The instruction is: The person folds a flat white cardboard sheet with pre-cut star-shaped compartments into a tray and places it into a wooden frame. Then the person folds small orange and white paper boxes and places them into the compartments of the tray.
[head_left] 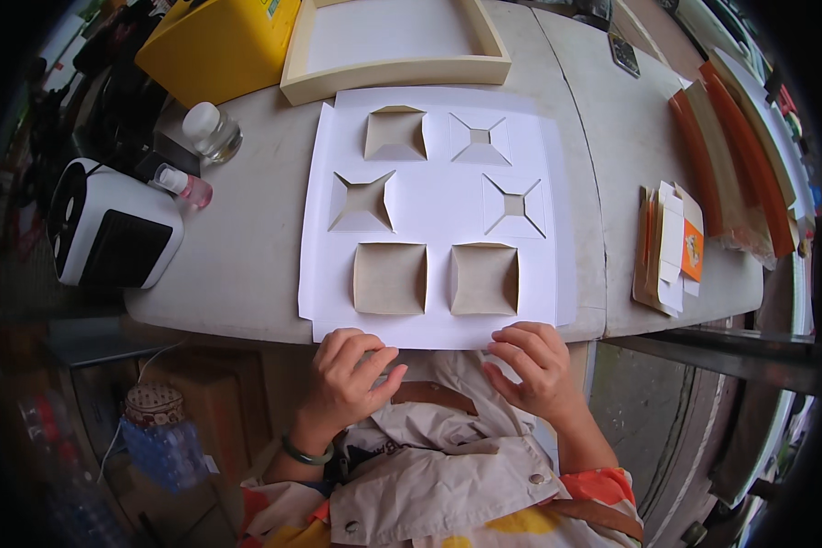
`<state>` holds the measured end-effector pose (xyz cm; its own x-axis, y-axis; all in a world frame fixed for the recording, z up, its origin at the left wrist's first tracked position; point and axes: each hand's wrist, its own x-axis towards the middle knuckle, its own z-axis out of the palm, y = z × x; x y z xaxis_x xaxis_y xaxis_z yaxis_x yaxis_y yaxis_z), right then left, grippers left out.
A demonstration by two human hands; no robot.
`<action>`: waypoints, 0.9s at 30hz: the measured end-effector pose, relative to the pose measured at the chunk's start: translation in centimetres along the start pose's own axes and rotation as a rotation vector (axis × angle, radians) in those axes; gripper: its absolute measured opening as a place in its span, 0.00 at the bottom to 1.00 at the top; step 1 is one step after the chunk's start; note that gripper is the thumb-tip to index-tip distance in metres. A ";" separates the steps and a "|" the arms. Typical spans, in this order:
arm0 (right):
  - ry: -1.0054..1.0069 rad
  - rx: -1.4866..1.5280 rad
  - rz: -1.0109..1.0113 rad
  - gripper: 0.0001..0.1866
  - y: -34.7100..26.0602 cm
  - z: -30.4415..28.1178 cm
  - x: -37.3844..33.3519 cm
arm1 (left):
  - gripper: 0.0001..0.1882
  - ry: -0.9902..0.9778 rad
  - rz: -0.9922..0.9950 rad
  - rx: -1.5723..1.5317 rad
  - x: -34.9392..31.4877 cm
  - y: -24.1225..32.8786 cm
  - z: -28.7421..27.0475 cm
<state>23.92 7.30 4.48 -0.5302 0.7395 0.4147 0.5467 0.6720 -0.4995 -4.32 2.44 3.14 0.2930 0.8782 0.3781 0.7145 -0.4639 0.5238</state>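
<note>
Card sheet (438,205) sits on the table (247,256), tray (402,76) just behind it, bottles (215,142) off left, cartons (670,242) over right.

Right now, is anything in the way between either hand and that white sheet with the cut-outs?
Nothing visible is: the left hand and right hand are at the near edge of the white sheet. The pale tray sits beyond its far edge, the pink bottle off to its left.

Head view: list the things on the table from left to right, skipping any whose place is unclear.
White-and-black appliance, clear jar with a white lid, white sheet with six openings, small dark device, folded white-and-orange cartons.
</note>
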 end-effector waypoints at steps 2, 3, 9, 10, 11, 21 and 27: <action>-0.034 -0.033 0.008 0.18 -0.9 1.6 -0.1 | 0.22 0.001 -0.015 0.084 0.4 0.6 0.9; -0.031 -0.063 0.009 0.17 -0.7 2.0 -0.1 | 0.22 -0.001 -0.021 0.125 0.8 0.7 1.2; -0.031 -0.151 0.008 0.15 0.2 2.9 0.2 | 0.17 0.022 -0.011 0.132 1.6 0.1 2.0; -0.019 -0.142 0.021 0.14 0.2 2.9 0.3 | 0.17 0.029 -0.013 0.130 1.8 0.1 2.0; -0.007 -0.134 0.034 0.13 0.0 3.1 0.3 | 0.16 0.028 -0.017 0.124 1.8 0.1 2.0; -0.022 -0.214 0.134 0.04 -0.2 3.0 2.6 | 0.07 0.006 -0.112 0.179 3.7 -0.4 2.3; 0.124 -0.214 0.131 0.05 0.7 4.0 2.9 | 0.08 0.073 -0.057 0.206 4.5 -1.2 2.9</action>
<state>20.17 9.73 2.30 -0.3703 0.8107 0.4535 0.7365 0.5537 -0.3885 -2.03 7.34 1.98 0.2068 0.8881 0.4104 0.8455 -0.3733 0.3818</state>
